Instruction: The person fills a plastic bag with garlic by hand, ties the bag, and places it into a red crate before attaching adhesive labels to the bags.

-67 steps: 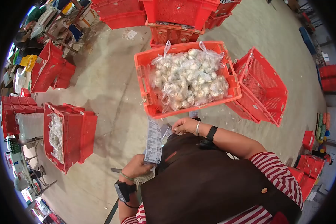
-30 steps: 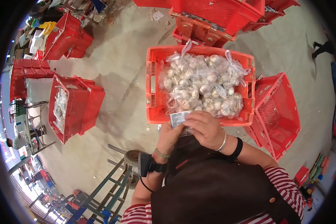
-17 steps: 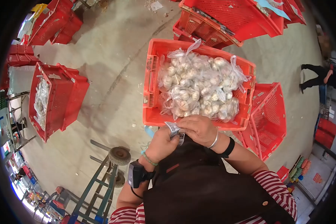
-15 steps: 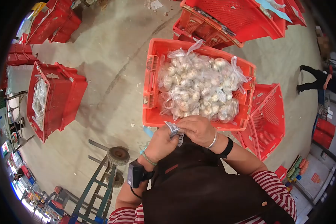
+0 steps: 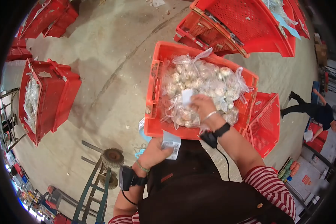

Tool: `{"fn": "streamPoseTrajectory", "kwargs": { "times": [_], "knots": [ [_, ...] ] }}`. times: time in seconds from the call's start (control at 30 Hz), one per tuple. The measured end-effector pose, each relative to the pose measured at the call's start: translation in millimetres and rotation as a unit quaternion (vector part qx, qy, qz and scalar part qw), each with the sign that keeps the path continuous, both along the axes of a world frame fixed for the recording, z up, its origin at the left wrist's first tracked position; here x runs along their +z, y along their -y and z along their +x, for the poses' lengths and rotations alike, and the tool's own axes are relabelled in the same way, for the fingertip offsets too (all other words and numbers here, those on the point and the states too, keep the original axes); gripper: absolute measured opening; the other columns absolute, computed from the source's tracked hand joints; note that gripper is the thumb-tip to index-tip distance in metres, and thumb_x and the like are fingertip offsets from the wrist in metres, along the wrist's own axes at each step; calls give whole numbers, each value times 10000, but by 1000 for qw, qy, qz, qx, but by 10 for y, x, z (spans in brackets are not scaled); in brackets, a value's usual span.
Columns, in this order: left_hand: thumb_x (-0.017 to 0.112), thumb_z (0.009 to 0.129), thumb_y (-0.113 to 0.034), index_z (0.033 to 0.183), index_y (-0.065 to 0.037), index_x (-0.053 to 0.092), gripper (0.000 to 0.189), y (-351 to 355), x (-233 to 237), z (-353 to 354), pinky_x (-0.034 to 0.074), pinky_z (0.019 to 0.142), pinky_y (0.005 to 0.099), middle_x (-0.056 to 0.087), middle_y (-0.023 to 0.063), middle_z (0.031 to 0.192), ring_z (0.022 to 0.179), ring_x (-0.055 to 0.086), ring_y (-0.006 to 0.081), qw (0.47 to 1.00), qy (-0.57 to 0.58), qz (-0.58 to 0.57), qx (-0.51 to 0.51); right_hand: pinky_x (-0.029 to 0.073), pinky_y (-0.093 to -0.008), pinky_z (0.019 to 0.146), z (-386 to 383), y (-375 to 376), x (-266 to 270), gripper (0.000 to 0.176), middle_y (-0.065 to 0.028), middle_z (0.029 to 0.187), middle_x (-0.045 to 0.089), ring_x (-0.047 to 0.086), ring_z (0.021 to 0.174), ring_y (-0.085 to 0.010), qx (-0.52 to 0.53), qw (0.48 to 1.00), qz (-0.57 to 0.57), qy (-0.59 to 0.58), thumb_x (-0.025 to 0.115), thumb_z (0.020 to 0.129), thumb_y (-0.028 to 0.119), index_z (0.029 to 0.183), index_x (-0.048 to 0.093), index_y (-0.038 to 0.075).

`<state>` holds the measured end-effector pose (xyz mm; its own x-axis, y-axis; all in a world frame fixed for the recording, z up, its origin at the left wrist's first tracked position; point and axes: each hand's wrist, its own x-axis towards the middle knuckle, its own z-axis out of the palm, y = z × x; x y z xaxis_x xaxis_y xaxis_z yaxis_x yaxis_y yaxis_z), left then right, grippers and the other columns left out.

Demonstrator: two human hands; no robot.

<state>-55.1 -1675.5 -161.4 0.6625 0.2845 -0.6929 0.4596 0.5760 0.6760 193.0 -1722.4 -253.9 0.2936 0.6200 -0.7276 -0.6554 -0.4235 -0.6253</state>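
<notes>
In front of me, a red plastic crate [image 5: 151, 95] holds several clear, knotted bags of garlic [image 5: 196, 74]. My left hand [image 5: 152, 154] is just outside the crate's near rim, pinching a strip of printed labels [image 5: 171, 145] between thumb and fingers. Over the bags, my right hand [image 5: 205, 106] pinches a small white label [image 5: 187, 96]; its pale side faces up and it overlaps a bag in this view. The right fingers are slightly blurred.
Stacked red crates [image 5: 246, 28] stand beyond, and another red crate [image 5: 264, 119] is at the right. Left of me are a crate of bags [image 5: 58, 99] and a green hand truck [image 5: 97, 190]. A person [image 5: 317, 112] is at the far right.
My hands have come apart. The right has moved forward over the bags with one label; the left has stayed near the rim with the strip. The person at right has shifted.
</notes>
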Motion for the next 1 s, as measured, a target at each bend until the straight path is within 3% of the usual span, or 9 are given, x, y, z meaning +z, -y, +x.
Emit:
{"fn": "streamPoseTrajectory", "kwargs": {
  "times": [0.03,0.1,0.13,0.2,0.37,0.47,0.8,0.97,1.0],
  "knots": [
    [588,781,-39,930,8,640,166,66,-40,-49,491,662,266,650,35,794,718,602,94,999,6,-51,11,489,-263,582,136,-149,-56,77,-33,786,617,595,652,-116,-60,994,-31,82,573,798,18,860,614,0],
    [608,803,-20,957,0,648,161,202,-52,-122,497,691,244,659,9,848,760,604,73,991,14,-126,33,512,-312,668,438,-345,-341,75,-70,850,629,629,752,-186,42,916,-63,393,573,775,-3,839,611,-14],
    [618,807,-20,959,-2,650,157,273,-38,-140,498,703,244,662,10,861,772,607,76,987,17,-151,45,512,-312,668,521,-470,-383,75,-70,850,629,629,752,-186,41,915,-63,396,573,775,-3,839,611,-14],
    [618,813,-12,1003,1,642,192,455,-63,-187,491,752,250,666,19,898,817,607,78,976,38,-207,49,505,-339,732,625,-654,-454,89,-114,882,631,617,813,-270,113,661,134,730,597,752,6,834,617,-21],
    [613,839,-34,1077,15,616,243,828,-67,-305,456,826,232,657,26,990,905,592,81,950,81,-299,45,427,-399,879,669,-534,-919,284,-156,1078,584,559,996,-323,336,580,63,740,519,782,61,1057,575,24],
    [592,863,-51,1166,7,565,310,994,-55,-366,420,908,241,631,58,1095,1016,570,110,949,63,-309,28,392,-420,886,511,-511,-646,373,-157,1128,550,559,992,-315,371,523,19,767,518,782,61,1155,529,77],
    [587,862,-51,1290,-14,435,456,1620,1,-152,392,958,275,552,54,1207,1093,525,134,912,109,-384,98,398,-407,803,725,-677,-705,310,-128,985,558,576,931,-289,477,506,0,718,584,761,134,1070,561,135],
    [596,866,-65,1221,-11,517,368,1797,79,-56,397,936,264,582,27,1164,1055,531,108,914,102,-384,76,461,-394,795,930,-467,-416,330,-138,987,601,597,938,-271,380,690,82,611,632,746,104,1073,595,135],
    [596,866,-65,1221,-11,517,368,1831,81,-30,397,936,264,582,27,1164,1055,531,108,917,104,-377,75,461,-394,795,997,-391,-192,330,-138,987,601,597,938,-271,376,688,87,615,632,746,104,1073,595,135]
  ]
}}
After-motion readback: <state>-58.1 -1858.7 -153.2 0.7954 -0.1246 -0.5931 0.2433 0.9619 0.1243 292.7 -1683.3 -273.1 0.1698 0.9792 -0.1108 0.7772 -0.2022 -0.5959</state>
